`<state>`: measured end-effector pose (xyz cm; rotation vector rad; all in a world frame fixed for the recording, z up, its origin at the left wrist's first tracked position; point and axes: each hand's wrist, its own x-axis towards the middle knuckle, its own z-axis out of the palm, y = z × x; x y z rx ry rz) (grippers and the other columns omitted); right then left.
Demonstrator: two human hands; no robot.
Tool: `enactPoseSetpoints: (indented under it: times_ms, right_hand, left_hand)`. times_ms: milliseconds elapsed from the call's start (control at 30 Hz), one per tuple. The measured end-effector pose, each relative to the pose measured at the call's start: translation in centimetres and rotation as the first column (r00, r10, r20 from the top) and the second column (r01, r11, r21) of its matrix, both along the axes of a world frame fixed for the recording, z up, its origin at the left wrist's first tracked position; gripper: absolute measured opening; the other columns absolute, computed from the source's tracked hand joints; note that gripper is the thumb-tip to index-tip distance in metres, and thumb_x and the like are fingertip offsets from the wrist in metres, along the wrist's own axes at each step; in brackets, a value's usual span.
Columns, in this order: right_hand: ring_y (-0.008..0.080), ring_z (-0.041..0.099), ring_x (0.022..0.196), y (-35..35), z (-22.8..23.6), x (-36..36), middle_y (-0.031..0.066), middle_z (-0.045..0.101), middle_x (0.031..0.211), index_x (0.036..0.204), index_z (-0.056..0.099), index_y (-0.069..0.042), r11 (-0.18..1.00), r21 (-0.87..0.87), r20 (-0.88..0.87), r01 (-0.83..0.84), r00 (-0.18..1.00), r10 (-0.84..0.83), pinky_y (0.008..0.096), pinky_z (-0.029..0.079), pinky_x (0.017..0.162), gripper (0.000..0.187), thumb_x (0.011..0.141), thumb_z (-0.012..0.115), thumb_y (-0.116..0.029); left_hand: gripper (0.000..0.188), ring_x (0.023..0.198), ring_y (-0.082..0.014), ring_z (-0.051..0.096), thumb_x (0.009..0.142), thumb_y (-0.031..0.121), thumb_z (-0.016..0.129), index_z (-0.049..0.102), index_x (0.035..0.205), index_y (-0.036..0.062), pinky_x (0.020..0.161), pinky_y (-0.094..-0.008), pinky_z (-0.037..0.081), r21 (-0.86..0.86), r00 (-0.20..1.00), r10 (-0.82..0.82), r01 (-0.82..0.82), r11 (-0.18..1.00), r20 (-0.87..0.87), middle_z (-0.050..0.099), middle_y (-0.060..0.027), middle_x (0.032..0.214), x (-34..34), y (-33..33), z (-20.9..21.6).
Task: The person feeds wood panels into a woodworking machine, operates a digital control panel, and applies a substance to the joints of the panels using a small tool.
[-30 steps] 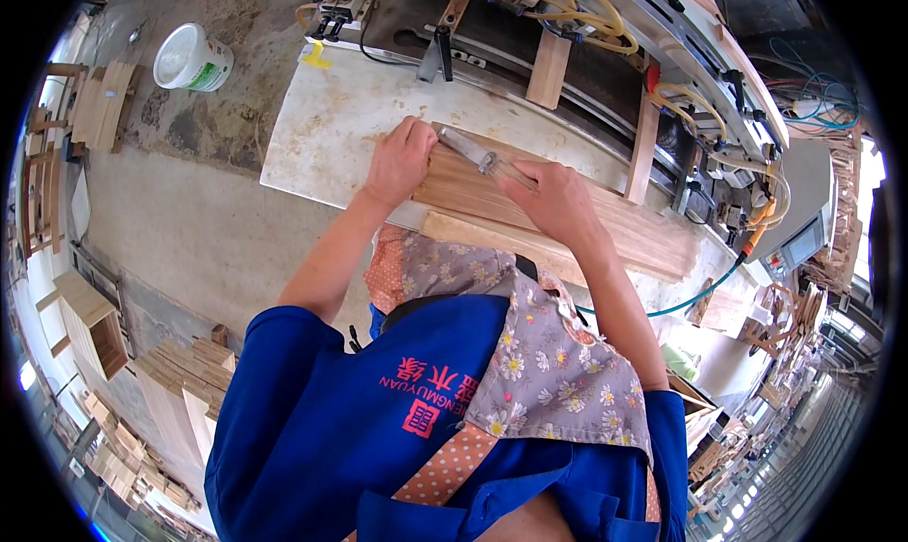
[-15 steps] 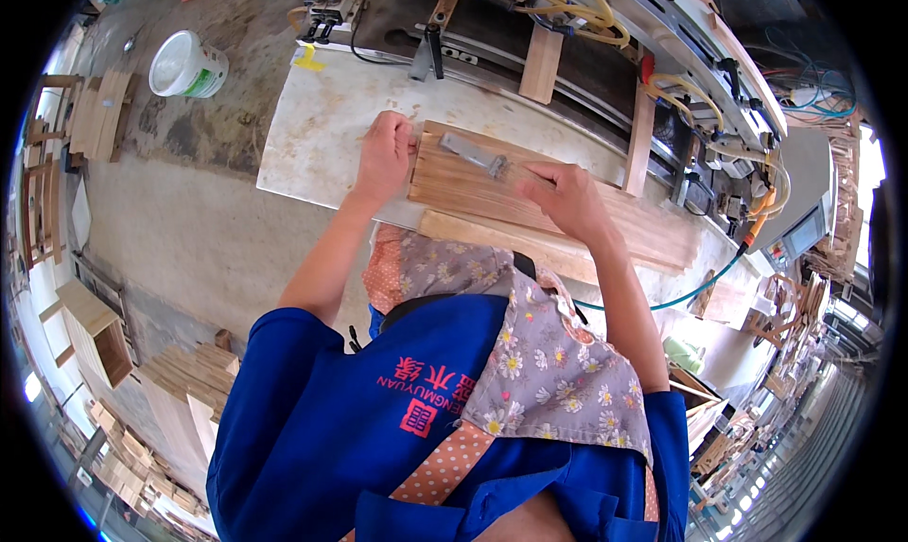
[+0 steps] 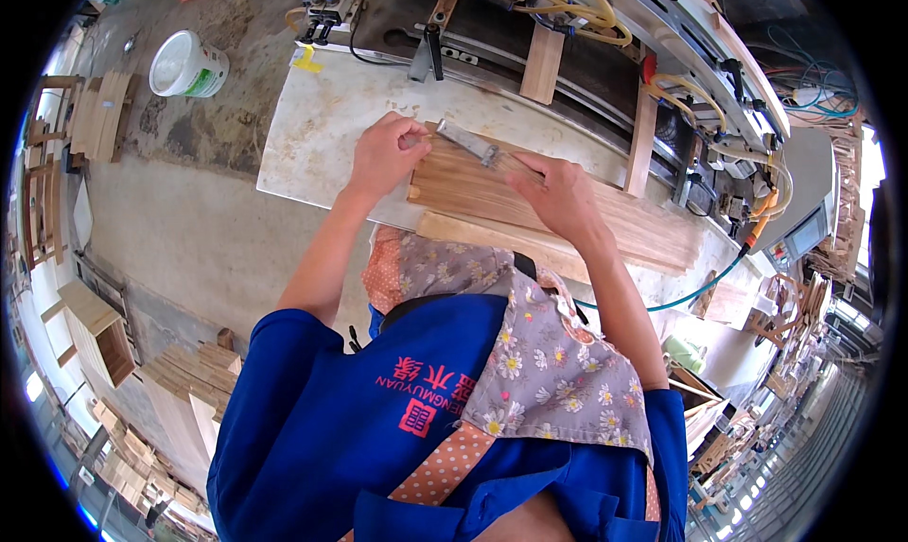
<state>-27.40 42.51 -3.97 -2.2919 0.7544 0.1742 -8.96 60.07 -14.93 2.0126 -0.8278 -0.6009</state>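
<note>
My right hand (image 3: 556, 194) is closed around the handle of a chisel-like tool (image 3: 466, 145) with a broad grey metal blade. The blade points up and left, over the far left corner of a brown wooden board (image 3: 492, 187). My left hand (image 3: 386, 154) is at that same corner, with thumb and forefinger pinched together close to the blade tip. What the pinch holds, if anything, is too small to make out. A paler wooden strip (image 3: 501, 241) lies along the board's near side, against my flowered apron.
Board and strip lie on a pale worktable (image 3: 312, 154). Behind it stands a machine with a metal rail (image 3: 577, 102), yellow hoses (image 3: 586, 12) and clamps. A teal hose (image 3: 681, 302) runs at the right. A white bucket (image 3: 189, 64) stands on the floor at left.
My right hand and the tool have shifted slightly left, bringing the blade tip to the board's far corner. My left hand has turned and moved its fingertips right, onto that corner.
</note>
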Motion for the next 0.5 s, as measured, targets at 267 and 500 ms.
enactPoseSetpoints:
  times_ms: [267, 500]
  right_hand:
    - [0.0323, 0.062, 0.066, -0.3, 0.8, 0.0, 0.0267, 0.063, 0.077, 0.115, 0.065, -0.004, 0.998, 0.050, -0.041, 0.037, 0.999, -0.035, 0.0378, 0.048, 0.066, 0.044, 0.084, 0.067, -0.034]
    - [0.0354, 0.062, 0.067, 0.1, 0.0, -0.1, 0.0238, 0.063, 0.072, 0.111, 0.067, -0.005, 1.000, -0.023, 0.007, -0.012, 1.000, 0.012, 0.0393, 0.048, 0.065, 0.040, 0.084, 0.067, -0.033]
  left_hand:
    - [0.015, 0.076, -0.0271, 0.062, 0.077, 0.023, 0.067, 0.066, 0.077, 0.0072, 0.067, -0.0384, 0.048, 0.178, 0.992, -0.084, 0.066, 0.982, 0.097, 0.063, -0.0074, 0.080, 0.4, -1.3, 1.2]
    - [0.008, 0.077, -0.0311, 0.061, 0.084, 0.010, 0.058, 0.059, 0.081, 0.0030, 0.069, -0.0410, 0.048, 0.014, 0.984, -0.156, 0.156, 0.988, 0.080, 0.062, -0.0117, 0.080, 0.7, -0.6, 0.6]
